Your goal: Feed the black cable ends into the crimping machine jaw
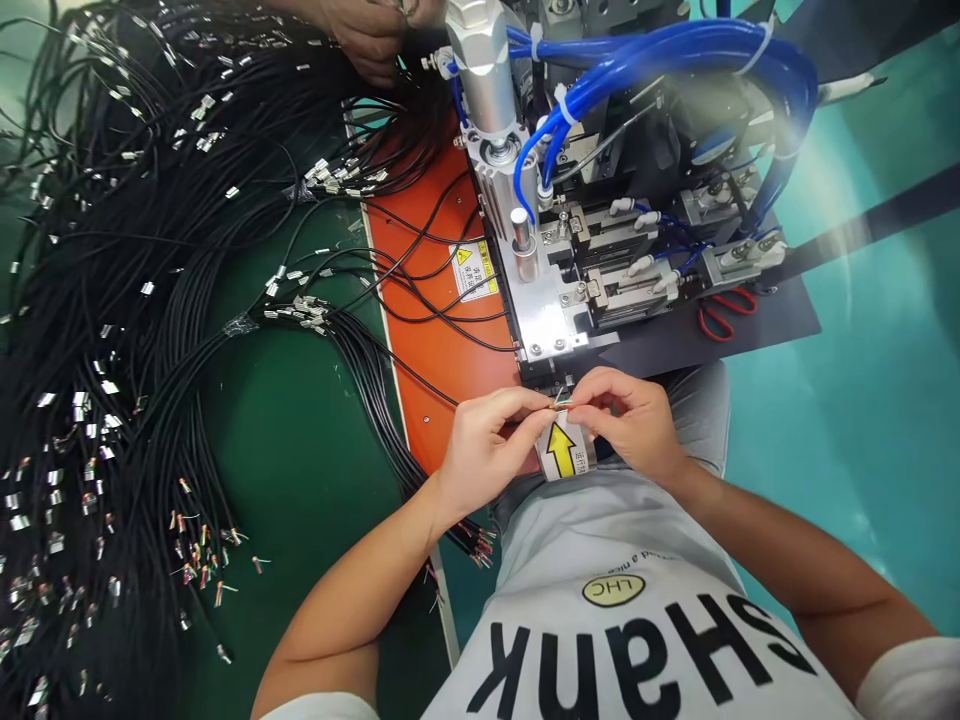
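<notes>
as i watch from a distance through the head camera, the silver machine (541,318) serves as my landmark. far to its left i see a heap of black cables (67,340), many with shiny metal ends (80,402), spread over a green table (300,430). nearer the machine, a taped cable bundle (241,324) lies on that table. beyond the machine's left side is a co-worker's hand (373,42), cut off by the frame; i cannot tell what it holds. just left of the machine sits an orange plate (465,370), crossed by loose cables and bearing a warning label (475,270). right in front of the machine, the left hand (487,445) pinches thin coloured wires (562,404) between thumb and forefinger, above a yellow arrow (560,452). from the other side, the right hand (634,420) pinches the same wires. on the machine's right, blue hoses (697,45) arch overhead and red-handled scissors (721,303) lie beside it.
</notes>
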Demonstrator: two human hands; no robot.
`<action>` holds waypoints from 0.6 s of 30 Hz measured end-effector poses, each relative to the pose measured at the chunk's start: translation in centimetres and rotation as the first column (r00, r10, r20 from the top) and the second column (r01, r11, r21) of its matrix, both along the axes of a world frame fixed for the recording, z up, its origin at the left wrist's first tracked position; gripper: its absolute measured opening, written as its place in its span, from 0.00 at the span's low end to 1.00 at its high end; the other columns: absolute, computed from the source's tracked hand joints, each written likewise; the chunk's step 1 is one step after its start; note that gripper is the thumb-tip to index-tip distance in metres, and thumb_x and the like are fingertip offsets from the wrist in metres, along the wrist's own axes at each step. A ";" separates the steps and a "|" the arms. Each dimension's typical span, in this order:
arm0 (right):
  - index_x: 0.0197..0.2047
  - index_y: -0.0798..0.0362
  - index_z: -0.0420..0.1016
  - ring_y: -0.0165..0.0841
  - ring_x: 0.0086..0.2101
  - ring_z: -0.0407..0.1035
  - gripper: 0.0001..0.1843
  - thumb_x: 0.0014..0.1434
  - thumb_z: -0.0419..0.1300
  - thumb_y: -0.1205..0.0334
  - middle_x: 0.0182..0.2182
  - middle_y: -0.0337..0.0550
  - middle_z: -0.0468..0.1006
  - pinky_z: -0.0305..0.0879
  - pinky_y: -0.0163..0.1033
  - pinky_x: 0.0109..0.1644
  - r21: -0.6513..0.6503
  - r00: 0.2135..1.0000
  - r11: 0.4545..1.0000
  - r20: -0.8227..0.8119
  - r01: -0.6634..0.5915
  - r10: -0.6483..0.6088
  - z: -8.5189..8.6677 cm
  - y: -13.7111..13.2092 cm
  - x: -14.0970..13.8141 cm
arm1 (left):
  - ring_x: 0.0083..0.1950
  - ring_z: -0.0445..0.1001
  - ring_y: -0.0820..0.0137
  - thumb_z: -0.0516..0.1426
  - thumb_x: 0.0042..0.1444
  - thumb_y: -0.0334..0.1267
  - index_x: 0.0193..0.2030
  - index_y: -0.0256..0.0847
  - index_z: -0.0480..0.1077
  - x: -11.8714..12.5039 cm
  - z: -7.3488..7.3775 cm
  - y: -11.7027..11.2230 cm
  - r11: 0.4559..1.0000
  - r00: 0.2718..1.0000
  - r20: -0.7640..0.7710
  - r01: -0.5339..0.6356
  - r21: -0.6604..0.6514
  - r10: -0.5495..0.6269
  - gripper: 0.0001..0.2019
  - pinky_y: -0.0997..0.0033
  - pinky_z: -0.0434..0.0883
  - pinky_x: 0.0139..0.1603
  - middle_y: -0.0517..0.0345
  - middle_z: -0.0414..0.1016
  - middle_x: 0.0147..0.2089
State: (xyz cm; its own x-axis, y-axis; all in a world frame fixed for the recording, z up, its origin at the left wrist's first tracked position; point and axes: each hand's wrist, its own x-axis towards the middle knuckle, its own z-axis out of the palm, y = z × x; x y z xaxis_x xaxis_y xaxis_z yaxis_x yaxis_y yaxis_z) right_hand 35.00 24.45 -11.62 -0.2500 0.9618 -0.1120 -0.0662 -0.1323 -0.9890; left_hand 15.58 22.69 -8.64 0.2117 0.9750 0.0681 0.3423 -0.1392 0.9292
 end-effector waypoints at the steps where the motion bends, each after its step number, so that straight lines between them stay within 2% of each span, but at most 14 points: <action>1: 0.32 0.49 0.81 0.27 0.27 0.66 0.04 0.54 0.72 0.63 0.30 0.37 0.75 0.63 0.33 0.26 0.018 1.000 1.000 -0.003 -0.008 0.008 0.3 0.0 0.0 | 0.29 0.76 0.76 0.62 0.60 0.32 0.39 0.38 0.77 0.1 0.3 -0.1 1.000 1.000 0.004 0.000 0.010 0.000 0.02 0.78 0.72 0.31 0.58 0.80 0.32; 5: 0.33 0.50 0.80 0.26 0.25 0.67 0.03 0.56 0.69 0.65 0.31 0.38 0.75 0.64 0.34 0.26 0.046 0.993 0.992 -0.026 -0.116 0.117 1.2 0.0 0.6 | 0.33 0.76 0.74 0.62 0.58 0.29 0.41 0.39 0.76 0.9 1.5 -0.7 0.992 0.999 -0.028 -0.016 0.128 0.020 0.04 0.77 0.73 0.33 0.57 0.80 0.36; 8: 0.35 0.51 0.79 0.26 0.24 0.68 0.02 0.59 0.67 0.64 0.33 0.38 0.75 0.64 0.35 0.26 0.017 0.991 0.991 -0.013 -0.130 0.130 1.1 -0.1 1.2 | 0.33 0.75 0.74 0.61 0.59 0.29 0.41 0.39 0.76 1.7 0.9 -1.1 0.984 0.995 -0.070 -0.056 0.168 0.068 0.04 0.76 0.72 0.34 0.57 0.79 0.35; 13: 0.35 0.51 0.79 0.28 0.26 0.68 0.05 0.61 0.65 0.59 0.33 0.40 0.75 0.64 0.37 0.29 -0.036 0.987 0.991 0.086 -0.130 0.133 0.3 0.0 1.8 | 0.39 0.76 0.71 0.59 0.62 0.33 0.46 0.41 0.77 2.1 -0.9 -0.9 0.998 0.998 -0.031 -0.060 0.027 0.061 0.07 0.72 0.74 0.41 0.54 0.80 0.40; 15: 0.35 0.51 0.79 0.29 0.27 0.68 0.05 0.61 0.65 0.59 0.33 0.40 0.76 0.64 0.37 0.30 -0.012 0.984 0.992 0.122 -0.128 0.129 0.4 0.1 1.8 | 0.40 0.76 0.70 0.59 0.63 0.35 0.48 0.42 0.78 2.1 -0.8 -0.6 0.998 0.999 0.002 -0.050 -0.029 0.051 0.09 0.71 0.74 0.41 0.53 0.80 0.41; 18: 0.34 0.51 0.78 0.30 0.29 0.67 0.05 0.61 0.65 0.60 0.32 0.40 0.76 0.62 0.37 0.31 0.021 0.980 0.992 0.157 -0.123 0.118 0.9 0.2 1.7 | 0.38 0.76 0.70 0.59 0.63 0.37 0.44 0.42 0.79 2.0 0.2 -0.1 0.988 0.994 0.081 -0.060 -0.142 0.072 0.07 0.73 0.74 0.36 0.53 0.79 0.40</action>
State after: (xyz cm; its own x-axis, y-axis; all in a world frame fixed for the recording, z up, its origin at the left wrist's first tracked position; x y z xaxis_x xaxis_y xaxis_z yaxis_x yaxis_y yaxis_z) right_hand 36.66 24.60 -10.68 -0.3465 0.9291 -0.1293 0.1029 -0.0993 -0.9897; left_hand 17.57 22.55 -8.48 0.1459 0.9878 -0.0541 0.2650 0.0136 0.9641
